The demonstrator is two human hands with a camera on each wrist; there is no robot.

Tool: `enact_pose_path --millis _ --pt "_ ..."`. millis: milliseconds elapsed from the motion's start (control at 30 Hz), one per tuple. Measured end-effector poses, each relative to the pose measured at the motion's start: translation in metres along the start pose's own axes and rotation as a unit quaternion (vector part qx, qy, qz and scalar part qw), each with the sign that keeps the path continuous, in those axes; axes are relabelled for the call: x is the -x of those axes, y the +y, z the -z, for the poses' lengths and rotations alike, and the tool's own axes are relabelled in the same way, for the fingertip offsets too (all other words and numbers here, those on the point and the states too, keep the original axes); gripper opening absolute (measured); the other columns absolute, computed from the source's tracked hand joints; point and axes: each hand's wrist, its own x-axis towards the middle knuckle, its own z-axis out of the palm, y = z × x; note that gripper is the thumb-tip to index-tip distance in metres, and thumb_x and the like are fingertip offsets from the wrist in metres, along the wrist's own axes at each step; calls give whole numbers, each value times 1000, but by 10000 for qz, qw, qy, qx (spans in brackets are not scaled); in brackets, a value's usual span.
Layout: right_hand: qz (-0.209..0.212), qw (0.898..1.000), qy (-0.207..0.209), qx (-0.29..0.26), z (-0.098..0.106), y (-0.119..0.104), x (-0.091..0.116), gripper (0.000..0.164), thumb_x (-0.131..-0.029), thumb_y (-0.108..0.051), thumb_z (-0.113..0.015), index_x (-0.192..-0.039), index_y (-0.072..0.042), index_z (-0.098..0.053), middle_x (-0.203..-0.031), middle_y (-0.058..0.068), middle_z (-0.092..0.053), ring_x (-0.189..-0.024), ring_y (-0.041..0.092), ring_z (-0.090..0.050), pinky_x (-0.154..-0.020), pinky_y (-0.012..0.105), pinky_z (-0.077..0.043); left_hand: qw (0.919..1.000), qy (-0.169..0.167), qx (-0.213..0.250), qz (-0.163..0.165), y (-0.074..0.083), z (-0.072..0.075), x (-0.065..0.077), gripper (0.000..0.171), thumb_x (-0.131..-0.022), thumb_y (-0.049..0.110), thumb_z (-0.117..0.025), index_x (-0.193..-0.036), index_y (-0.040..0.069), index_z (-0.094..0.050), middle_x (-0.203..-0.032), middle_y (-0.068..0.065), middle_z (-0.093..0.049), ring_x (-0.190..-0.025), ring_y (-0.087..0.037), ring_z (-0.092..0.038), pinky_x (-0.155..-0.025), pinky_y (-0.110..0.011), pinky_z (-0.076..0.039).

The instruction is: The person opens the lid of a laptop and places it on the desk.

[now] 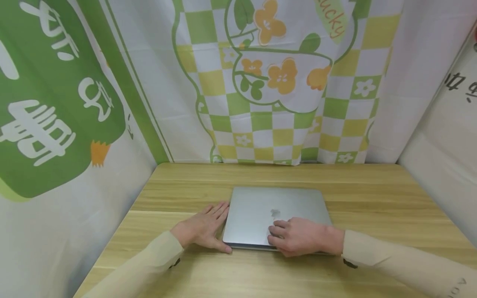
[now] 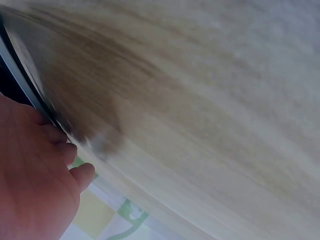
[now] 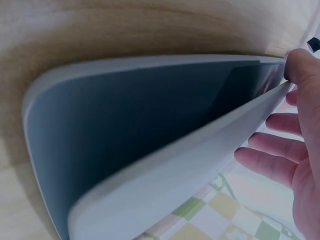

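A silver laptop [image 1: 251, 215] lies on the wooden table, its lid [image 3: 170, 172] raised slightly from the base [image 3: 130, 110], as the right wrist view shows. My right hand [image 1: 303, 236] is at the laptop's front edge. Its thumb [image 3: 299, 65] meets the lid's edge at the gap, and the curled fingers [image 3: 270, 162] lie over the lid's outer side, so it pinches the lid. My left hand [image 1: 203, 228] rests beside the laptop's left side with fingers extended, the fingertips against that edge and the thumb near the front left corner.
The wooden table [image 1: 179, 178] spreads around the laptop on all sides. Behind it hangs a green-and-yellow checked curtain [image 1: 238, 120]. Printed cloth [image 1: 48, 174] stands along the left, and a pale cloth [image 1: 443, 165] along the right.
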Motion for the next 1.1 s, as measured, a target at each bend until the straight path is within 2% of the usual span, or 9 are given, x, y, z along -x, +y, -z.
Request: enact_pose_path --millis 100,333,467,633,767,867,1100 --pt "20 10000 43 -32 2 2 0 21 -98 -28 -47 -107 -15 -61 -100 -2 -68 -89 13 -68 -56 21 -57 10000 20 -20 -23 0 0 0 131 -71 94 -41 -156 1 -9 -165 -17 -5 -153 -31 -10 -125 -50 -18" --pt "43 9998 99 -138 7 6 -2 19 -91 -29 -60 -104 -15 -59 -97 -4 -67 -92 12 -69 -58 21 -58 9999 65 -36 -131 1 2 1 130 -72 92 -44 -156 0 -7 -165 -19 -5 -153 -32 -11 -124 -51 -19" --pt "95 9997 153 -177 9 8 -2 20 -90 -29 -63 -103 -16 -60 -96 -5 -67 -91 10 -68 -57 19 -56 9998 25 -107 -164 2 5 1 130 -72 91 -45 -156 0 -6 -164 -20 -6 -153 -32 -12 -124 -49 -21" --pt "135 9993 304 -174 11 12 -2 15 -95 -25 -52 -102 -15 -61 -95 -6 -68 -88 8 -67 -56 16 -55 9997 -26 -122 -193 3 9 0 129 -72 90 -47 -156 0 -7 -164 -21 -6 -153 -33 -13 -124 -47 -22" --pt "170 9990 414 -97 13 14 -2 22 -99 -23 -42 -100 -16 -62 -92 -6 -68 -84 7 -67 -55 16 -54 9997 -44 -155 -182 3 10 -1 130 -72 90 -48 -156 0 -7 -164 -21 -7 -153 -32 -13 -124 -46 -22" --pt "195 9989 417 -13 15 15 -2 26 -100 -22 -39 -100 -16 -63 -91 -6 -67 -82 7 -66 -54 17 -54 9998 -33 -121 -165 3 8 -2 131 -71 91 -47 -156 0 -9 -164 -21 -8 -153 -32 -13 -124 -46 -23" --pt "148 9995 267 -108 23 18 -2 17 -95 -21 -51 -103 -14 -65 -93 -6 -69 -82 6 -66 -59 16 -55 9999 -40 -41 -136 2 7 -3 132 -70 90 -49 -156 -1 -8 -164 -22 -9 -153 -32 -14 -124 -45 -23"
